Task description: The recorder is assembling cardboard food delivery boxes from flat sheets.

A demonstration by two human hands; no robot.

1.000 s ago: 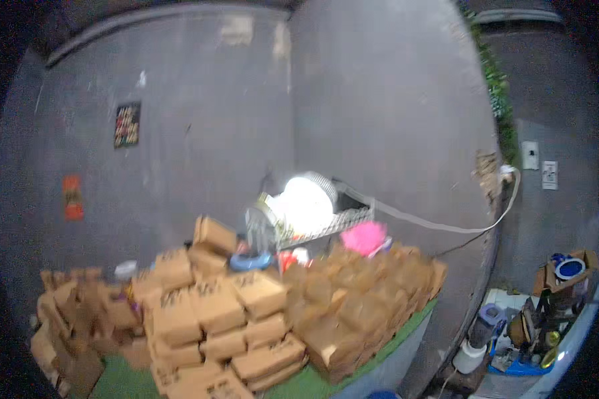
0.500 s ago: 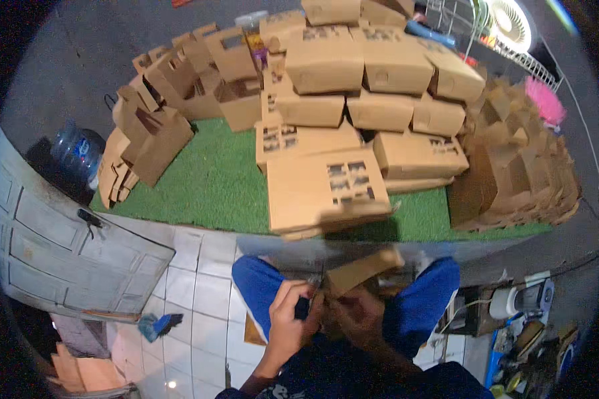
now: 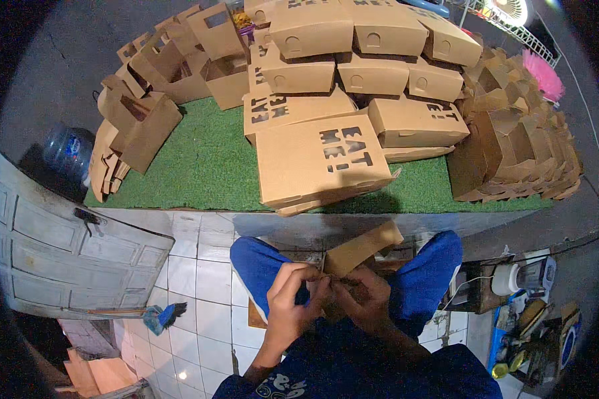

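Over my lap, between my blue-trousered knees, both hands grip one brown cardboard box (image 3: 363,247) that is partly folded. My left hand (image 3: 293,302) pinches its lower left end, and my right hand (image 3: 365,298) holds it from underneath. The box's long flap sticks up to the right. In front of me a flat stack of cut-out cardboard box blanks (image 3: 321,163) lies on the green turf-covered table (image 3: 199,166).
Folded brown boxes (image 3: 373,46) are piled high at the table's back, more stand open at the left (image 3: 143,120) and stacked at the right (image 3: 519,153). A water jug (image 3: 68,151) and grey door panel (image 3: 53,246) sit left. A blender (image 3: 522,276) stands right.
The view swung from the wall and box pile down to the table edge and my lap. Since half a second ago, my hands keep working the same cardboard box.
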